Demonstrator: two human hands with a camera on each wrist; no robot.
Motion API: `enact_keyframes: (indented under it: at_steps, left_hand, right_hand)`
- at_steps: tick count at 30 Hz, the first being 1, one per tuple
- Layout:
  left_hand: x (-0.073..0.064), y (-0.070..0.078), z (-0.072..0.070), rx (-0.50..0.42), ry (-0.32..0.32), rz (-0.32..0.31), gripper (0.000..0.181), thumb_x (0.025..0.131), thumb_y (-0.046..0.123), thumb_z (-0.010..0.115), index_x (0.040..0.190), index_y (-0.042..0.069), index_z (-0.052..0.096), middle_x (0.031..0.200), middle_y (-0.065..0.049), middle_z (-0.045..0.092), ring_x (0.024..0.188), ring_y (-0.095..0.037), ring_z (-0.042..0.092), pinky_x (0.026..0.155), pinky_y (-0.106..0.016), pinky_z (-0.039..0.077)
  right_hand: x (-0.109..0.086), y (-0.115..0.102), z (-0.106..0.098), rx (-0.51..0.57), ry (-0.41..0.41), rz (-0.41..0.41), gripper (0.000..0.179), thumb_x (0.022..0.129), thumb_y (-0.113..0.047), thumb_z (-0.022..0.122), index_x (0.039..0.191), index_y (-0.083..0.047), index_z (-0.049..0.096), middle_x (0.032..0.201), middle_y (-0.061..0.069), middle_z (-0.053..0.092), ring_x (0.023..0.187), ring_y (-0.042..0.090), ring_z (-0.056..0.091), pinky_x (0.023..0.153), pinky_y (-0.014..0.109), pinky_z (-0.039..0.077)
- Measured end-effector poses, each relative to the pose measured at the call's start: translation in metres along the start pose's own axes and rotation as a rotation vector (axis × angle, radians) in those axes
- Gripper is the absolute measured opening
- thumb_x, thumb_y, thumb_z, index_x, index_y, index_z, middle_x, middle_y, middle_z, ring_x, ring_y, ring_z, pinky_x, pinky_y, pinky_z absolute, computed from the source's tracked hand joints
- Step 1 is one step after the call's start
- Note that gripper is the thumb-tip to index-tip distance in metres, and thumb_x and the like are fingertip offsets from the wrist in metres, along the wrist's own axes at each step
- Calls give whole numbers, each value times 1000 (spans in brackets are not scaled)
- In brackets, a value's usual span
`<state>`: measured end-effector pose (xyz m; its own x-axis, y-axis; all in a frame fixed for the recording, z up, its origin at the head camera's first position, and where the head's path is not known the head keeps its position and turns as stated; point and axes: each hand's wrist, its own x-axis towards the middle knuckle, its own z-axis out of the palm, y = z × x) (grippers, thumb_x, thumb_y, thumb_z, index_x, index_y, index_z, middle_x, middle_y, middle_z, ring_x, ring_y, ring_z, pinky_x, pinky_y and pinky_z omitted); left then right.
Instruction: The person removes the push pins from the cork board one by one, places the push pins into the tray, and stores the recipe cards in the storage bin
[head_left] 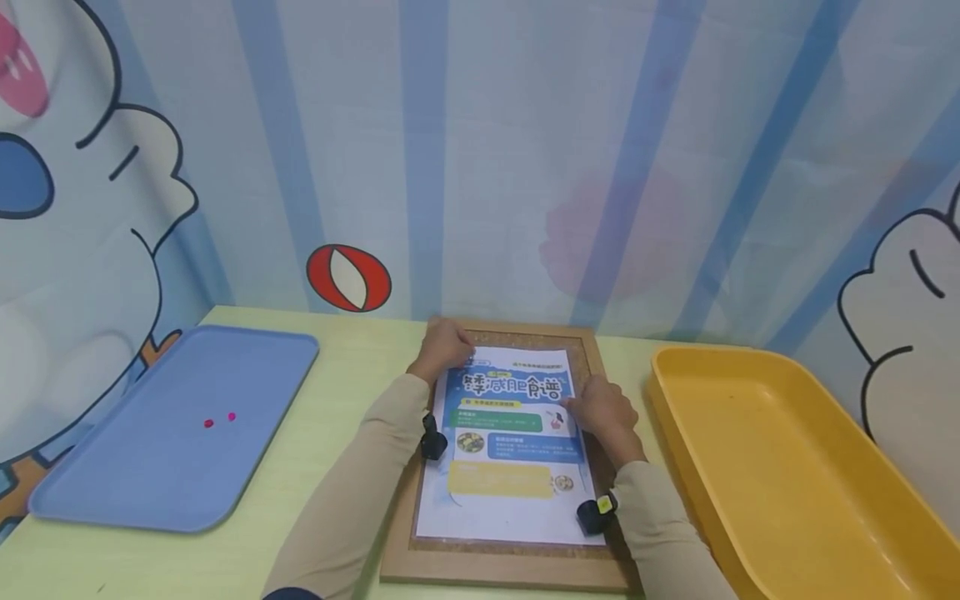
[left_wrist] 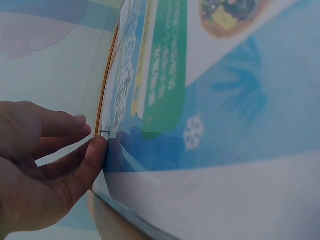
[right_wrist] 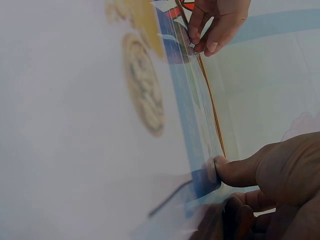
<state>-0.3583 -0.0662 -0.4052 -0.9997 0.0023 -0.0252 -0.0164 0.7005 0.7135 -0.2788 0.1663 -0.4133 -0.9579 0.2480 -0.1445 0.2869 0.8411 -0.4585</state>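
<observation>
A glossy printed poster (head_left: 510, 517) with blue, green and yellow blocks lies on a wood-framed cork board (head_left: 450, 571). At its upper left corner is my left hand (head_left: 447, 344), fingers curled and thumb tip against the sheet. In the left wrist view, that thumb (left_wrist: 97, 145) meets the poster's edge near a short thin dark line. Farther down the opposite side, my right hand (head_left: 606, 412) grips the poster's right edge. The right wrist view shows its thumb (right_wrist: 237, 170) on the sheet, the other fingers curled below and partly in shadow.
Left of the board, a blue tray (head_left: 150, 450) bears a red piece (head_left: 208, 423) and a pink piece (head_left: 232, 416), both small. A deep yellow tray (head_left: 817, 467) stands close on the right. Behind the table (head_left: 352, 342) hangs a striped cartoon backdrop (head_left: 495, 150).
</observation>
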Motion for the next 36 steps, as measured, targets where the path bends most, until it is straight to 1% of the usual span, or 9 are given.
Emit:
enact_keyframes:
  at_steps: [3,5,8,11,17,24,29,32,36]
  left_hand:
    - [0,2,1,67,12,34,12,87,4,67,93,1,76,99,-13,73,92,-26,66,83,-38,55]
    - [-1,4,1,103,17,53,11,86,2,67,92,1,76,97,-13,73,90,-26,66,82,-37,55]
    - [-1,6,2,138,18,66,9,83,-1,66,86,0,75,88,-11,72,80,-23,62,72,-32,52]
    - [-2,6,3,149,15,69,8,82,-2,67,78,1,73,78,-8,67,72,-19,56,61,-27,44]
    - [-4,9,5,159,17,71,6,82,-2,67,78,1,70,72,-5,59,66,-17,51,55,-25,38]
    - [-2,12,9,166,2,28,31,86,-2,66,61,8,51,57,0,40,54,-14,38,49,-26,30]
    - [-1,14,11,197,16,12,31,90,-1,62,63,8,47,59,-1,36,55,-15,37,50,-28,30]
    - [-1,14,12,197,16,6,27,90,-1,61,67,7,50,61,-2,39,55,-15,39,50,-28,32]
    - [-1,15,13,211,30,23,25,88,-3,62,67,7,51,61,-2,42,55,-15,40,49,-27,33]
  right_hand:
    - [1,0,1,-1,0,1,32,95,-29,68,112,-2,65,87,12,69,76,27,66,73,39,48]
    - [1,0,1,-3,1,4,32,94,-29,68,112,-2,65,87,12,69,76,27,66,74,39,48]
    - [0,-1,1,-6,3,10,32,94,-29,68,111,-2,65,87,12,69,76,27,67,75,40,48]
    - [-1,-1,2,-8,2,12,33,94,-29,68,112,-2,65,87,12,69,76,27,67,74,40,48]
    - [-1,-1,1,-14,1,9,33,94,-29,68,112,-1,65,86,12,69,76,27,66,74,40,48]
    - [-2,-2,-1,-21,5,13,32,94,-29,68,108,0,65,84,12,67,75,27,64,73,39,45]
    - [-2,-3,-2,-24,1,16,33,95,-29,68,108,1,66,84,13,67,74,28,64,72,38,45]
    - [-1,-3,-2,-29,1,23,33,95,-29,68,110,0,66,84,13,67,75,28,64,73,39,45]
    - [-2,-2,-1,-27,-4,27,33,95,-29,68,110,0,66,85,12,68,76,28,65,74,40,46]
